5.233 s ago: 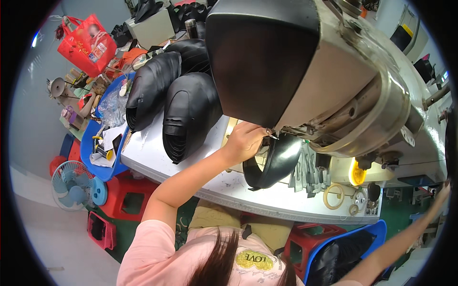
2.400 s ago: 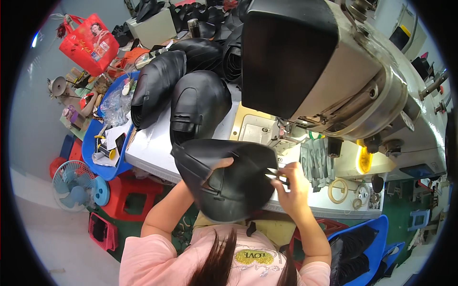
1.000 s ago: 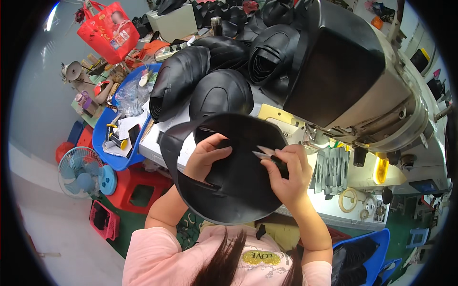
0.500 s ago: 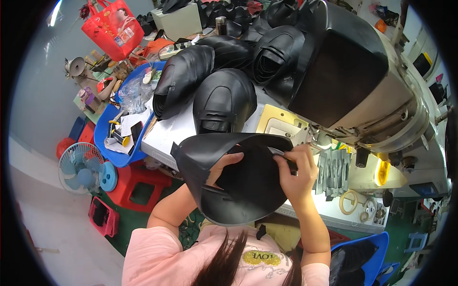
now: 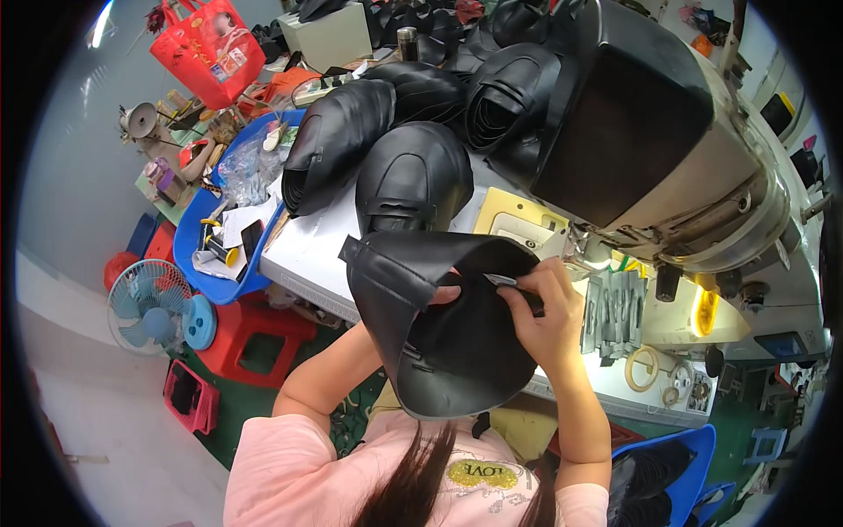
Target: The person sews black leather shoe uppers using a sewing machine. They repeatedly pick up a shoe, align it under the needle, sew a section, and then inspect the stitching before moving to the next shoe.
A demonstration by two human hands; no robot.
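A curved black leather shoe upper (image 5: 470,378) is held up in front of my chest, its hollow inner side facing me. My left hand (image 5: 446,294) is closed on its left part; the thumb shows on the inner side, and the leather hides the other fingers. A small silver pointed tool (image 5: 500,279), looking like a thread snip's blades, juts from my right hand (image 5: 546,312). That hand is closed round it at the upper's right rim, tip toward the inside. Most of the tool is covered by my fingers.
Beyond the upper, stacks of black leather uppers (image 5: 413,176) lie on the white table (image 5: 307,255). A sewing machine (image 5: 650,149) fills the right side, with grey strips (image 5: 615,307) beside it. A blue basin (image 5: 189,250), red stool (image 5: 255,342) and fan (image 5: 156,321) stand at left.
The upper has shifted slightly right and tilted, its left corner rising. My left thumb moved right with it. The silver tool's tip now shows further inside the upper, pointing left.
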